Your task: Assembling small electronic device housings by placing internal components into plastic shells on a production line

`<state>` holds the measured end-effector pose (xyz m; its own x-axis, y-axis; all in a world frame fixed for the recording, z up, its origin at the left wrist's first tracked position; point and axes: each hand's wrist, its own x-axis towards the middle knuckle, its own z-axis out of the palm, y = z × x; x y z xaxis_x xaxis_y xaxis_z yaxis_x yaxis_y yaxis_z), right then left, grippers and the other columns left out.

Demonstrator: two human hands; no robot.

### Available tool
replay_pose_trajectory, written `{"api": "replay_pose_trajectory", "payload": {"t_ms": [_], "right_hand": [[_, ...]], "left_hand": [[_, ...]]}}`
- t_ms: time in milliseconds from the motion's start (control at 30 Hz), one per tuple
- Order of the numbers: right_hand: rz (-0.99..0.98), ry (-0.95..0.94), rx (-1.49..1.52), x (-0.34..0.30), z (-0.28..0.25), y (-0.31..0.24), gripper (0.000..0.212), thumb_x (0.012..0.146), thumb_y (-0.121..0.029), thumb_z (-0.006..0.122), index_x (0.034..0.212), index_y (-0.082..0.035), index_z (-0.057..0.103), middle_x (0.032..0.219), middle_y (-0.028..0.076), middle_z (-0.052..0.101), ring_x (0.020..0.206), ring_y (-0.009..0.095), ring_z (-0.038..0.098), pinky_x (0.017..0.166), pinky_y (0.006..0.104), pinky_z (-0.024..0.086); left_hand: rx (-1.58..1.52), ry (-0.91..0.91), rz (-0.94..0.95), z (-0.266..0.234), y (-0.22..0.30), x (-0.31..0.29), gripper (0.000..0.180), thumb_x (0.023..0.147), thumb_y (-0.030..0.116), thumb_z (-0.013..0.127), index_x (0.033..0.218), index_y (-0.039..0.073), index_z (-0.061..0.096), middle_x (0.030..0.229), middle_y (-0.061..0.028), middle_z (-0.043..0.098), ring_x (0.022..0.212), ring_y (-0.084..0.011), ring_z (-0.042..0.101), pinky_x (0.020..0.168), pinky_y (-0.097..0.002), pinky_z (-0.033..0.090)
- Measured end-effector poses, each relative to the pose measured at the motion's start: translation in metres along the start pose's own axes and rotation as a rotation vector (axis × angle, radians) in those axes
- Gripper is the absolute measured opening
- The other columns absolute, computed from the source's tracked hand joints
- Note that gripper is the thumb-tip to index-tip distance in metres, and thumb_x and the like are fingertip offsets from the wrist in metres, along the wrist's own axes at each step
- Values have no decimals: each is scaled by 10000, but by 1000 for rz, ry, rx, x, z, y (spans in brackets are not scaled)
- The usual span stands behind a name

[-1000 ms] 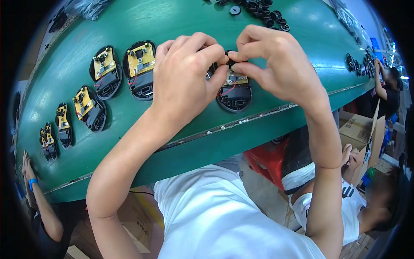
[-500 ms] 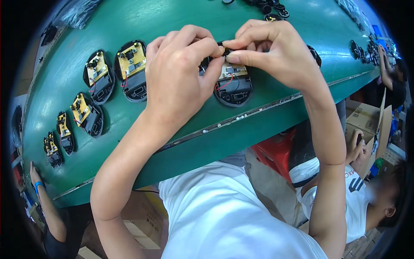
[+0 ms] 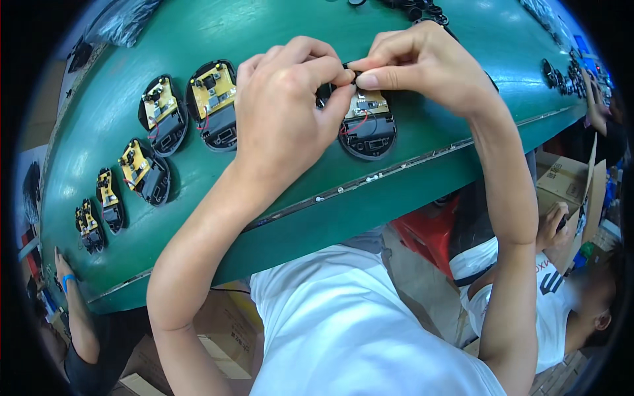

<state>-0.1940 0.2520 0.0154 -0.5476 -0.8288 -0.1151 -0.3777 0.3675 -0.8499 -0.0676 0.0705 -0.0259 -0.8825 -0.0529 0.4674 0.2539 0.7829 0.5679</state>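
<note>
Green table (image 3: 264, 30) carries open black shells (image 3: 168, 132); one shell (image 3: 370, 146), circuit board (image 3: 371, 104) exposed, lies beneath the left hand (image 3: 287, 99) and right hand (image 3: 439, 66). Their fingers (image 3: 368, 80), pinched nearly closed, meet over its upper end (I cannot tell what they grip); a slip might bend a part or strain the red wire (image 3: 354, 128).

The single head-worn fisheye view looks down from close above the left grip (image 3: 287, 109) and right grip (image 3: 432, 72), reaching across the worktop (image 3: 432, 135) beyond.
</note>
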Motion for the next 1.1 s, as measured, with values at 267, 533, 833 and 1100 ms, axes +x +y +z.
{"api": "replay_pose_trajectory", "payload": {"t_ms": [267,533,833,1100], "right_hand": [[-288,272,-247,-26,22,1,198,872,-129,786,1050,-42,795,870,68,716,700,168,662,624,286,505],[-120,446,-560,-33,-39,0,243,838,-102,781,1078,-66,779,972,65,721,838,201,670,770,353,537],[-305,261,-928,-22,-37,3,272,806,-116,805,1068,-61,758,1066,51,704,981,286,636,895,402,536],[-291,287,-325,-6,6,-37,268,814,-104,814,1053,-13,737,906,102,758,780,196,730,729,302,578]], "left_hand": [[40,28,55,3,3,1,134,782,107,802,881,52,731,1014,-42,711,924,-266,670,864,-406,472],[29,25,109,-35,10,2,289,833,67,735,1118,51,690,1145,-99,712,1168,-318,638,1061,-456,429],[232,-187,148,-78,-14,-11,306,849,121,747,1146,66,698,1268,-95,675,1328,-342,548,1130,-507,387],[179,-152,205,-72,-20,-24,292,835,102,759,1120,55,712,1235,-97,689,1303,-336,572,1096,-500,427]]}}
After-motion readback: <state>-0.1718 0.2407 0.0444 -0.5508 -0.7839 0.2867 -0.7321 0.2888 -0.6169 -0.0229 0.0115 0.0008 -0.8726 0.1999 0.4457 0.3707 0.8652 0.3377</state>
